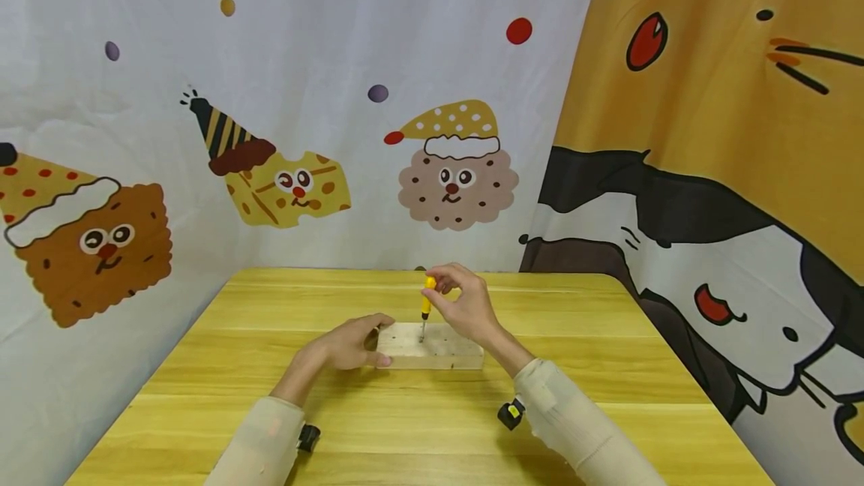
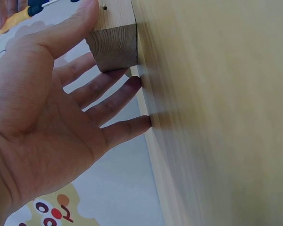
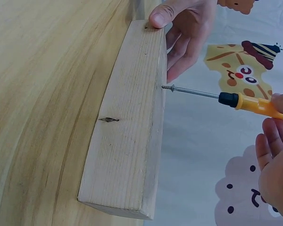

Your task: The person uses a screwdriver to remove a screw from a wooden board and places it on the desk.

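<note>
A pale wooden block (image 1: 439,355) lies lengthwise on the table. My left hand (image 1: 347,343) grips its left end, thumb on the near face; in the left wrist view, fingers (image 2: 78,68) reach behind the block's end grain. With its fingertips my right hand (image 1: 469,306) pinches the yellow handle of a screwdriver (image 1: 428,297), held nearly upright above the block. In the right wrist view, the slim metal shaft meets a small screw (image 3: 167,87) that stands partly out of the top face. A dark knot (image 3: 109,119) marks the block's near side.
The block rests toward the far part of a yellow wood-grain table (image 1: 270,321). Behind the table hangs a white cloth (image 1: 304,36) with cartoon prints, and an orange cartoon cloth (image 1: 661,111) hangs at the right. Each wrist wears a small black camera (image 1: 511,414).
</note>
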A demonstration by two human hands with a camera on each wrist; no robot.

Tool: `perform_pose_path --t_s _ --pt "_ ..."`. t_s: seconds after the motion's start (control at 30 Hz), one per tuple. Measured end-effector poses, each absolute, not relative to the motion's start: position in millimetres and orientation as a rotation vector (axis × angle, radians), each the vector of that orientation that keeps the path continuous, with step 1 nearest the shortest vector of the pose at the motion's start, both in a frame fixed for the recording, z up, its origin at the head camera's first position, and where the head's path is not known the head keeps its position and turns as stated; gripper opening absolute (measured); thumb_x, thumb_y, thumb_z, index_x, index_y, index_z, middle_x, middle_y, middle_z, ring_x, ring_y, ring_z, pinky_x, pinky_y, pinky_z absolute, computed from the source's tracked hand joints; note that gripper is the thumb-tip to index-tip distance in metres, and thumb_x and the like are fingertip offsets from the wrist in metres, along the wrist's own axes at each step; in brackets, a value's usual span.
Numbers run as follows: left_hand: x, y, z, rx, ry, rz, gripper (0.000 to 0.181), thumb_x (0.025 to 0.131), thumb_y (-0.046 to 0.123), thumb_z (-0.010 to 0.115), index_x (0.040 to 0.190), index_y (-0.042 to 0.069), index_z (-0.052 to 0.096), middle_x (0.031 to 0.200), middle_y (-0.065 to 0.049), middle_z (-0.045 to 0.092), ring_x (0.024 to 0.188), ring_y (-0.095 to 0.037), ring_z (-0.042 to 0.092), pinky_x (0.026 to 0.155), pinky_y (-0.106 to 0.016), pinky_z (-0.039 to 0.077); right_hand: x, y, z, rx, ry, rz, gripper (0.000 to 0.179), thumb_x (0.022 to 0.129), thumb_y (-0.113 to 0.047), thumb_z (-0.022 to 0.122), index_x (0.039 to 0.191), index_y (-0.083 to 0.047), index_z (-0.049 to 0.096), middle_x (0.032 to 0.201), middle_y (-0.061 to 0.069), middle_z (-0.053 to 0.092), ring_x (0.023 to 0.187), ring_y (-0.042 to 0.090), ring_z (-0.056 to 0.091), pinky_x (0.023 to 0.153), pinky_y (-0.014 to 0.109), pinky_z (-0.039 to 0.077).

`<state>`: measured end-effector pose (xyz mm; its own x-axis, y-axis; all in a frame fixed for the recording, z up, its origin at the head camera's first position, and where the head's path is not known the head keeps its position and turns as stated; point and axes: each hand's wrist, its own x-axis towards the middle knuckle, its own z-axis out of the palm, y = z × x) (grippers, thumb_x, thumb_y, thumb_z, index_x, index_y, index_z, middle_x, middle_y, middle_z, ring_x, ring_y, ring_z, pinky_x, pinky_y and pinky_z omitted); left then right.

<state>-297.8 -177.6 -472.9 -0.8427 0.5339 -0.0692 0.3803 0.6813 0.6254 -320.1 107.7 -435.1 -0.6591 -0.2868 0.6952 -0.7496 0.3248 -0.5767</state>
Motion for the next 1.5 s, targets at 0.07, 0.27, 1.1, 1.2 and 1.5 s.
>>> perform_pose_path --t_s 0.07,0.27,1.1,1.2,1.5 --pt "-298.5 -177.7 -473.2 0.745 2.648 0.904 0.083 0.102 0.039 0.086 0.167 0.003 0.049 0.166 -0.022 0.059 0.153 -0.046 0.058 0.129 -0.067 0.046 -319.6 107.8 -434.2 0.912 -2.136 1.29 0.029 0.097 -0.004 0.089 0.125 -0.007 0.081 0.105 0.01 0.081 0.087 0.022 0.076 0.081 0.035 0.069" --pt "-299.6 -177.8 -473.7 0.769 2.641 0.914 0.082 0.103 0.038 0.086 0.167 0.002 0.049 0.165 -0.022 0.06 0.152 -0.046 0.059 0.129 -0.067 0.047 -318.9 108.4 -433.6 0.915 -2.185 1.252 0.03 0.102 0.001 0.082 0.131 -0.006 0.08 0.115 0.012 0.083 0.093 0.024 0.078 0.085 0.03 0.067" --pt "-297.2 -177.4 -472.3 0.757 2.645 0.91 0.082 0.103 0.038 0.085 0.167 0.003 0.048 0.166 -0.023 0.059 0.153 -0.046 0.057 0.13 -0.068 0.045 -322.5 107.1 -435.2 0.916 -2.099 1.272 0.023 0.098 -0.006 0.089 0.12 -0.007 0.083 0.101 0.01 0.074 0.085 0.02 0.071 0.08 0.04 0.069" --pt "-296.9 -177.3 -472.4 0.756 2.641 0.911 0.082 0.103 0.038 0.085 0.167 0.002 0.049 0.166 -0.023 0.059 0.154 -0.046 0.057 0.13 -0.068 0.045 -322.9 107.2 -436.2 0.917 -2.105 1.285 0.022 0.1 -0.003 0.086 0.121 -0.007 0.082 0.105 0.01 0.076 0.087 0.022 0.073 0.081 0.045 0.07" --pt "-297.6 -177.4 -472.7 0.763 2.647 0.909 0.082 0.103 0.038 0.085 0.167 0.002 0.048 0.165 -0.023 0.059 0.152 -0.046 0.058 0.129 -0.067 0.046 -321.5 107.5 -434.8 0.927 -2.106 1.269 0.024 0.101 -0.003 0.084 0.125 -0.007 0.081 0.109 0.01 0.08 0.09 0.023 0.075 0.081 0.038 0.069"
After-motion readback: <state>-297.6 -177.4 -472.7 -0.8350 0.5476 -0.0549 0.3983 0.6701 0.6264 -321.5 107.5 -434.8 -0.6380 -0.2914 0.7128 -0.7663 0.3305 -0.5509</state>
